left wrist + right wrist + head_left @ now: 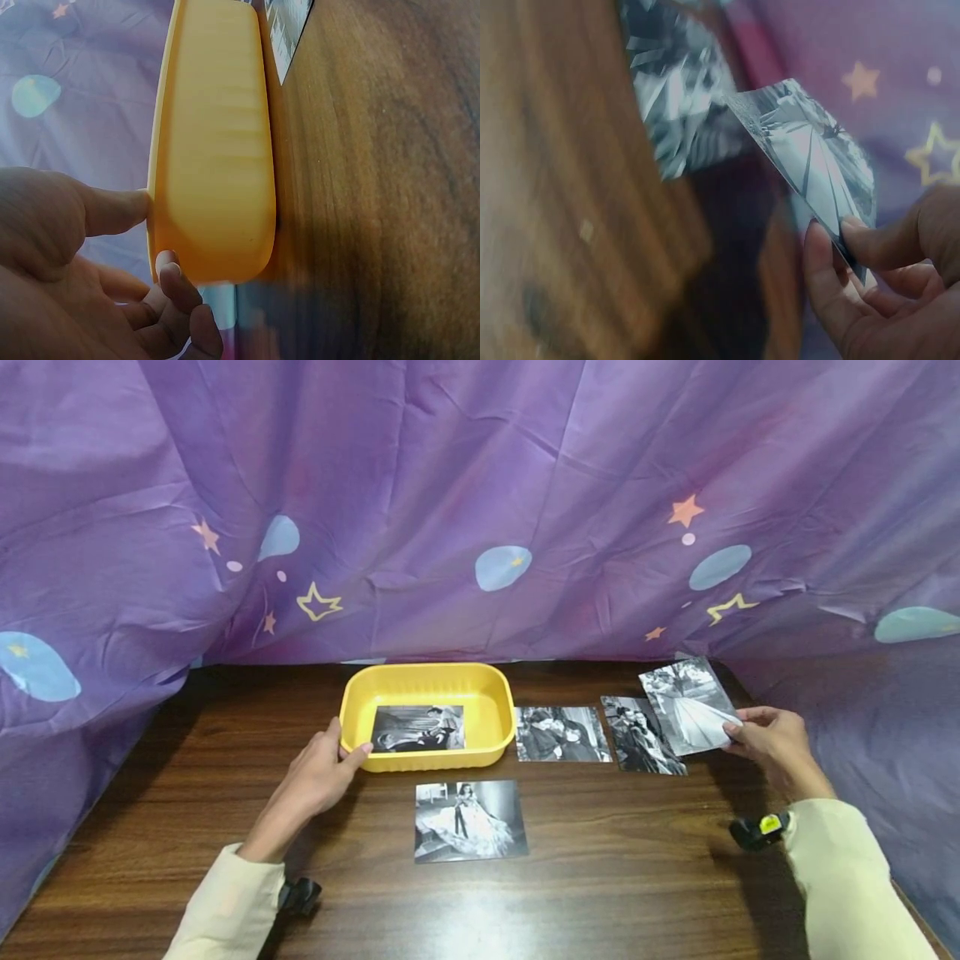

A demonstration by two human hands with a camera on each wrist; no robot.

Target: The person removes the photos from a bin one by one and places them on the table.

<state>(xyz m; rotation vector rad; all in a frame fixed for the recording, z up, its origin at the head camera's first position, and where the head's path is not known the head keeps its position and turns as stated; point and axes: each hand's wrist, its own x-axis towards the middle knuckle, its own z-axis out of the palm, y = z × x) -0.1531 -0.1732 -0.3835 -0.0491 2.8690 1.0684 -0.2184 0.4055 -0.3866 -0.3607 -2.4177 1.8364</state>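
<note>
My left hand (321,770) grips the near left corner of a yellow plastic tray (435,761), thumb over the rim and fingers beneath it, as the left wrist view shows. Inside the tray lies a black-and-white photo (418,729). Between thumb and fingers, my right hand (776,747) pinches the lower right corner of another photo (690,706), which shows a wide pale gown. In the right wrist view this held photo (806,161) is raised and tilted off the table. It partly covers a photo (641,735) of a couple in the head view.
A photo of two people close together (562,735) lies just right of the tray. Nearer me, a photo of a figure in a long gown (471,821) lies flat. Behind the brown wooden table (600,877) hangs a purple star-patterned curtain (420,510).
</note>
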